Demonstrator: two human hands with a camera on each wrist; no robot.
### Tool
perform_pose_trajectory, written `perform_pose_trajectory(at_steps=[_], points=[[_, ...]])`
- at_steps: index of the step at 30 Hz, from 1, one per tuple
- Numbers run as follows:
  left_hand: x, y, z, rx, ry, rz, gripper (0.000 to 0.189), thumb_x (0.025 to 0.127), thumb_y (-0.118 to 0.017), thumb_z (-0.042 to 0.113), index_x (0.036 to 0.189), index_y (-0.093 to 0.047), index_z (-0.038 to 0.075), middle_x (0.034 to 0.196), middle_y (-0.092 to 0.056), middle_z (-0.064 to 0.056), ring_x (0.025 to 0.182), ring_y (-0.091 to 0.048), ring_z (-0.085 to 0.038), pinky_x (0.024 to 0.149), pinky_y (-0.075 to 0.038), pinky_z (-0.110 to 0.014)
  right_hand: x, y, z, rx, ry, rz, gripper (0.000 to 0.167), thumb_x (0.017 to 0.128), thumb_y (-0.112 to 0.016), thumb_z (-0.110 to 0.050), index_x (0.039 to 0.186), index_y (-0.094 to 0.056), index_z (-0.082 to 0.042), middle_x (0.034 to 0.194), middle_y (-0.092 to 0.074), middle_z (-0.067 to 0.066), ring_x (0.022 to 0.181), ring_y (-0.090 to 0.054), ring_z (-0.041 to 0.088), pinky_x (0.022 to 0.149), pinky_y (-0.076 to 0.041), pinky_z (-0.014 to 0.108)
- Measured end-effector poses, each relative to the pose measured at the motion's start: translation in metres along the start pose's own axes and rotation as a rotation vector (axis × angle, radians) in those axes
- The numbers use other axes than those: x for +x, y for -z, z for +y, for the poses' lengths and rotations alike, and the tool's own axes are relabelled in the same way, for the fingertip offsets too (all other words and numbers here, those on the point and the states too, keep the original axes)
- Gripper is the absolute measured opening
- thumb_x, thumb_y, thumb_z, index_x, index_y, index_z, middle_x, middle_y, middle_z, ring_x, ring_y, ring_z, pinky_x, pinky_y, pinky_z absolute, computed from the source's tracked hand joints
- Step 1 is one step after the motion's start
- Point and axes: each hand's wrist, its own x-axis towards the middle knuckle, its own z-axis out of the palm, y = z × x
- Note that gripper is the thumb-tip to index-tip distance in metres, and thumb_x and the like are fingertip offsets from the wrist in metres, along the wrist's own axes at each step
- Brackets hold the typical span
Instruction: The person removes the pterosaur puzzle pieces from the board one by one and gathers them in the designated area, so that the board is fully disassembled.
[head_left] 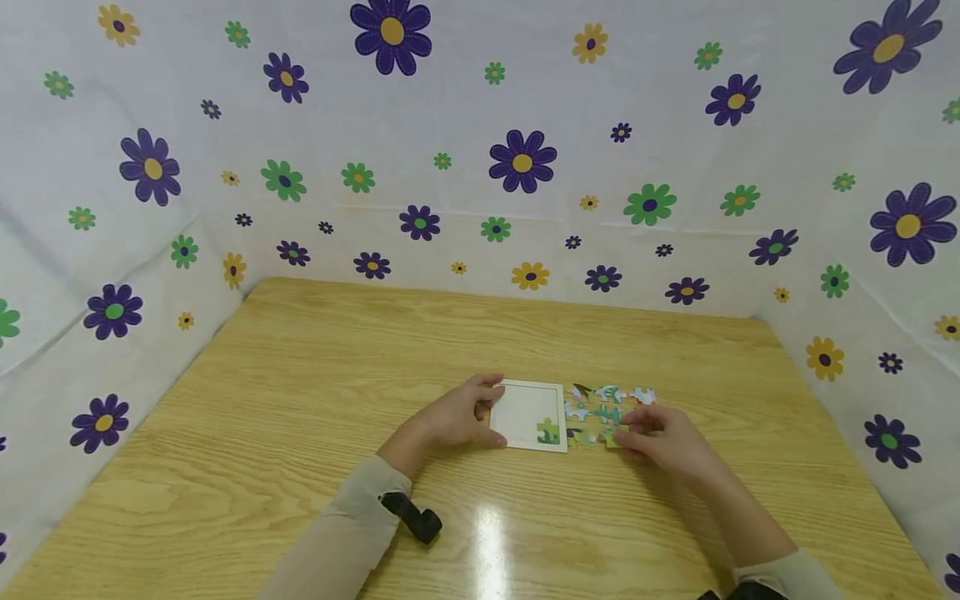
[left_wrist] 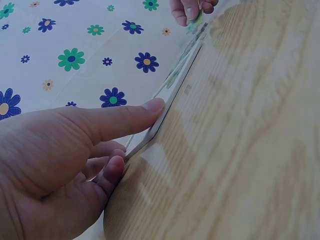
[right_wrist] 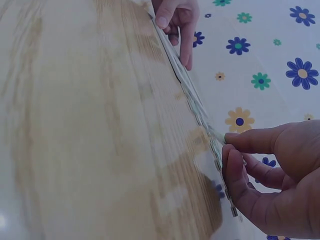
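A shallow white puzzle tray (head_left: pixel 519 410) lies flat on the table, with one green jigsaw piece (head_left: pixel 549 433) in its near right corner. My left hand (head_left: pixel 455 414) holds the tray's left side, thumb at the near corner and fingers at the far one. To the tray's right, several loose jigsaw pieces (head_left: pixel 608 394) lie close together, printed in green, blue, white and brown. My right hand (head_left: pixel 670 439) pinches a yellow-green jigsaw piece (head_left: pixel 616 437) between thumb and fingers. In the right wrist view the pinched piece (right_wrist: pixel 218 137) is tilted over the row of loose pieces.
The wood-grain table (head_left: pixel 360 350) stretches out on all sides of the tray. A white cloth with printed flowers (head_left: pixel 450 192) closes off the back and both sides. Black straps (head_left: pixel 411 517) sit at both wrists, over beige sleeves.
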Motion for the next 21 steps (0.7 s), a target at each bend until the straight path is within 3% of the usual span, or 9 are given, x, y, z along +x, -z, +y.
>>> perform_pose_trajectory(at_steps=[7,16,21], points=[[-0.0006,-0.0010,0.0004,-0.003,0.007,-0.002,0.089,0.079,-0.087,0.021,0.153,-0.039,0.006,0.163,-0.028,0.000,0.097,-0.044,-0.016,0.081,-0.038,-0.029,-0.0001,-0.0002,0.0062,-0.006,0.008,0.009,0.030,0.091,-0.073,-0.009,0.111,-0.063,0.009,0.092,-0.060,0.008,0.078,-0.063,0.013,0.068,-0.057,0.025],[0.0008,-0.0010,-0.0004,-0.006,0.006,0.000,0.090,0.079,-0.087,0.020,0.154,-0.038,0.007,0.162,-0.030,-0.001,0.094,-0.043,-0.017,0.080,-0.038,-0.029,-0.0013,-0.0041,0.0023,-0.157,-0.024,0.061,0.021,0.089,-0.075,-0.015,0.102,-0.067,0.000,0.089,-0.067,0.006,0.077,-0.060,0.015,0.064,-0.053,0.024],[0.0007,0.0002,-0.0003,-0.003,0.006,-0.002,0.091,0.079,-0.087,0.021,0.154,-0.037,0.008,0.162,-0.030,0.000,0.095,-0.043,-0.016,0.081,-0.038,-0.029,-0.0008,-0.0037,-0.0023,-0.128,-0.041,0.061,0.024,0.090,-0.075,-0.015,0.104,-0.066,0.002,0.091,-0.067,0.007,0.077,-0.061,0.015,0.064,-0.054,0.025]])
